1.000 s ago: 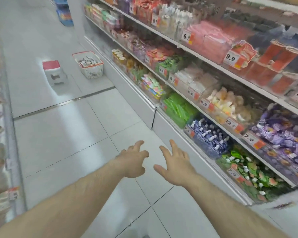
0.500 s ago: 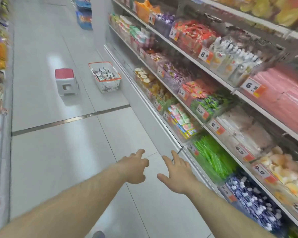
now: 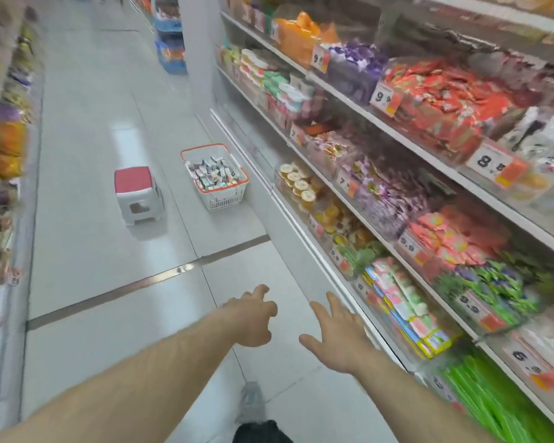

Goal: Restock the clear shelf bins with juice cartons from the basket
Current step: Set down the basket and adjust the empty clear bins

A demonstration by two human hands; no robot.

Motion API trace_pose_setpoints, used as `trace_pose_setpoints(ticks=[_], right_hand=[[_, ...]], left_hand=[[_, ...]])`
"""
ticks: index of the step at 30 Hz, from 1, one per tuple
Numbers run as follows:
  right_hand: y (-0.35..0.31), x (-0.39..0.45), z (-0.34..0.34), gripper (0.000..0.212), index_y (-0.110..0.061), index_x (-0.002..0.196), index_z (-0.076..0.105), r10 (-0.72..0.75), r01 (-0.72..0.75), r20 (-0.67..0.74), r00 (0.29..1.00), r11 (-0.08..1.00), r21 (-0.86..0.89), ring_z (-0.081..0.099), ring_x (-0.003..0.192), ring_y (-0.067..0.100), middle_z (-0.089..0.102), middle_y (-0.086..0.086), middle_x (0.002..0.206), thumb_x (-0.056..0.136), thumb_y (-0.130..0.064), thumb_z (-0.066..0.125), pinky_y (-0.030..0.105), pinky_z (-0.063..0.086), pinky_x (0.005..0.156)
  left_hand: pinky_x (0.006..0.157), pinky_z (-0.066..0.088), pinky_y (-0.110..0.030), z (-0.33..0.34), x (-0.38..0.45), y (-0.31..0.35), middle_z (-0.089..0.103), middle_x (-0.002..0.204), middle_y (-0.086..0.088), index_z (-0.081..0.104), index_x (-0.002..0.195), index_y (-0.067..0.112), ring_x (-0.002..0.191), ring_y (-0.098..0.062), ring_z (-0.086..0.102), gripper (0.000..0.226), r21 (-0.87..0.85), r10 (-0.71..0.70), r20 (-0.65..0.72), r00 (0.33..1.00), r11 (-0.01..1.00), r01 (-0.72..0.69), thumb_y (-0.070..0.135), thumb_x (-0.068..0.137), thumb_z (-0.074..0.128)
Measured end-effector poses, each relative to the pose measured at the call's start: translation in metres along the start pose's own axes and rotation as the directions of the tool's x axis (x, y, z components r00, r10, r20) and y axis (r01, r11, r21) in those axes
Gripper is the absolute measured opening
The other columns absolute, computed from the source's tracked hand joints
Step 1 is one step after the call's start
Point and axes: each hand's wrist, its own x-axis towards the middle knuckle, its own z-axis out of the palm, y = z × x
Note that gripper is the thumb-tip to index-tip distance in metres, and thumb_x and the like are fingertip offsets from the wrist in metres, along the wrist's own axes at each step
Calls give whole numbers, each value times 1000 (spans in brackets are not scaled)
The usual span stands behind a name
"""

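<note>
Basket (image 3: 224,199) holds juice cartons (image 3: 213,174); both hands' fingers (image 3: 333,303) spread, empty.

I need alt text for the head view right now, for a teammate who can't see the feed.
Both bare hands, left hand and right hand, reach forward empty over a shop aisle floor. Ahead, a red-rimmed white basket of juice cartons sits on the floor by the shelving base, a red-topped step stool to its left. Clear shelf bins of packaged snacks line the right.

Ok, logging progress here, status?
Left hand and right hand empty, open. Basket of cartons ahead on floor. Stool beside it.
</note>
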Motion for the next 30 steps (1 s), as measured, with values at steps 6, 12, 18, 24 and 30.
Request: trace_pose_setpoints(ticks=[6,12,18,24,30], right_hand=[[-33,149,-82,76,-25,156,11,-68,68,47,997,998,6,13,148,32,-8,11,164,96,-63,36,46,12,118],[-79,282,-146,76,-25,156,11,-77,77,50,996,997,-1,12,148,33,-6,11,164,96,-62,36,46,14,117],[-151,428,-196,75,-24,156,14,-5,4,49,999,1000,27,11,149,32,-7,9,164,95,-61,39,47,13,118],[-221,547,-263,72,-26,156,15,98,-102,49,994,990,93,11,149,32,-3,9,164,96,-59,40,45,13,119],[-268,667,-327,73,-26,155,16,157,-160,30,987,969,189,8,150,32,-4,10,164,95,-60,43,46,15,119]], left_hand=[[97,41,-41,-110,83,-73,6,160,0,38,144,28,134,-32,37,54,-27,-51,-20,998,998,51,28,91,51],[102,42,-45,-184,171,-165,11,157,-2,40,142,29,133,-29,39,53,-54,-71,-21,997,996,70,30,90,52],[100,43,-49,-258,284,-287,8,157,3,42,139,32,133,-31,37,54,-113,16,-47,999,993,-21,30,86,52],[104,42,-49,-356,372,-402,9,158,-1,43,140,31,137,-32,35,56,-80,111,-22,994,990,-113,33,85,57],[104,41,-41,-456,454,-484,13,157,-6,42,141,27,133,-33,42,53,-53,166,10,986,985,-165,28,90,55]])
